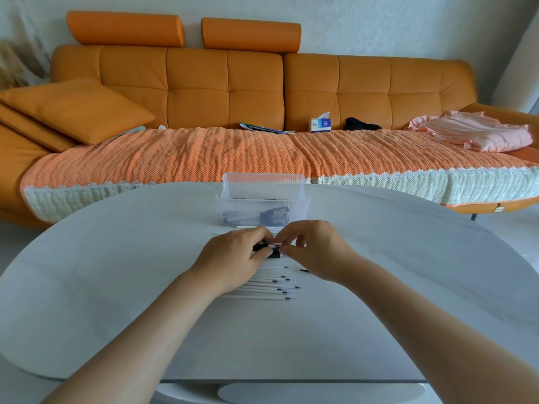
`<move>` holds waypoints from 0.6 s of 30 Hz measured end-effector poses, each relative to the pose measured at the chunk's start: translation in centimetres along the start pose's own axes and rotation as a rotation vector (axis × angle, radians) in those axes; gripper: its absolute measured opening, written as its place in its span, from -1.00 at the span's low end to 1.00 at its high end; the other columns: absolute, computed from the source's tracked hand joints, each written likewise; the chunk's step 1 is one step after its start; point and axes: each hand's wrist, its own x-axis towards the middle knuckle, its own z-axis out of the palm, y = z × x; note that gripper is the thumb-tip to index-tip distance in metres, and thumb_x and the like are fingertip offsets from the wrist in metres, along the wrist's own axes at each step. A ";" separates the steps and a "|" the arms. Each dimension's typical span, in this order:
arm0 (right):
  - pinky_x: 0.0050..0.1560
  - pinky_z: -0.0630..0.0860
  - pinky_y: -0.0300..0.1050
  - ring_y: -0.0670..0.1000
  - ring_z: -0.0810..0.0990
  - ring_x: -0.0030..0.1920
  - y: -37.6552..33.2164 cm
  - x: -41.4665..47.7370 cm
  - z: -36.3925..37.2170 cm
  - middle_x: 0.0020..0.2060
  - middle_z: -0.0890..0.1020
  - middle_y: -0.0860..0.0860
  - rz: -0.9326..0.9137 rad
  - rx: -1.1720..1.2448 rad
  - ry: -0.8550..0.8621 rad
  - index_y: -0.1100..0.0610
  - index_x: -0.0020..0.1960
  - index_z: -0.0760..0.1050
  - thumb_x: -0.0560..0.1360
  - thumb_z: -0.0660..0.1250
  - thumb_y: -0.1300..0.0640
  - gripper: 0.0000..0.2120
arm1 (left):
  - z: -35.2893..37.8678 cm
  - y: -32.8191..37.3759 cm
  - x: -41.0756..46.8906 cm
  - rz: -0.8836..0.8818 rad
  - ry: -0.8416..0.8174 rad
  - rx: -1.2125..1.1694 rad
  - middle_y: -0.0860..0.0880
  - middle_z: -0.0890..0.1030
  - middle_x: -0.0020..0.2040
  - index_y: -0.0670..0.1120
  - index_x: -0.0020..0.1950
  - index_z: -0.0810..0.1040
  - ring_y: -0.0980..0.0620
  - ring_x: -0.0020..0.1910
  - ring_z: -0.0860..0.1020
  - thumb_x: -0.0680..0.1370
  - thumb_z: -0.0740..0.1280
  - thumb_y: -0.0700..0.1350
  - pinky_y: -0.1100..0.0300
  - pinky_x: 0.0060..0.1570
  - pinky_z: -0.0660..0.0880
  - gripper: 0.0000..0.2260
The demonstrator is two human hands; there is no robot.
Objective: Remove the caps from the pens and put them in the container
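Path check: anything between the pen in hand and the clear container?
Nothing visible blocks it. The left hand and right hand pinch the pen just in front of the open-topped container. A few white pens lie flat on the table by its near wall, likely low enough to pass over.

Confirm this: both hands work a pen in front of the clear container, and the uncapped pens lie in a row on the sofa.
Not the sofa: the head view shows the uncapped pens lying in a row on the white table. The rest holds.
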 end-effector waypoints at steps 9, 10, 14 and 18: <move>-0.31 0.46 -0.23 -0.15 0.51 -0.34 0.4 -0.2 -0.6 -0.28 0.61 -0.29 -0.010 -0.093 0.045 -0.15 -0.16 0.59 0.46 0.44 -0.11 -0.92 | -0.1 0.3 0.4 0.077 0.085 -0.038 0.21 0.62 -0.08 0.20 0.04 0.61 0.18 -0.15 0.53 0.57 0.29 0.12 0.18 -0.20 0.48 -0.87; -0.32 0.43 -0.26 -0.16 0.51 -0.32 0.5 -0.4 -0.7 -0.27 0.61 -0.28 -0.023 -0.111 0.047 -0.14 -0.16 0.59 0.47 0.43 -0.12 -0.91 | 0.0 0.4 0.4 0.077 0.096 -0.035 0.20 0.61 -0.09 0.19 0.02 0.61 0.18 -0.16 0.52 0.56 0.30 0.11 0.18 -0.21 0.48 -0.89; -0.29 0.33 -0.30 -0.28 0.50 -0.25 0.5 -0.7 -0.9 -0.26 0.58 -0.26 -0.061 -0.158 0.022 -0.11 -0.14 0.60 0.51 0.41 -0.05 -0.94 | 0.3 1.2 0.6 0.106 0.151 -0.020 0.20 0.60 -0.11 0.15 -0.04 0.62 0.16 -0.17 0.54 0.54 0.34 0.05 0.20 -0.26 0.46 -0.93; -0.28 0.38 -0.22 -0.15 0.48 -0.33 0.8 -0.7 -1.2 -0.34 0.56 -0.28 0.031 -0.045 -0.018 -0.10 -0.21 0.58 0.51 0.39 0.02 -0.88 | 0.7 1.7 0.9 0.165 0.206 0.004 0.17 0.58 -0.18 0.13 -0.09 0.62 0.13 -0.26 0.53 0.51 0.36 0.01 0.21 -0.36 0.43 -0.95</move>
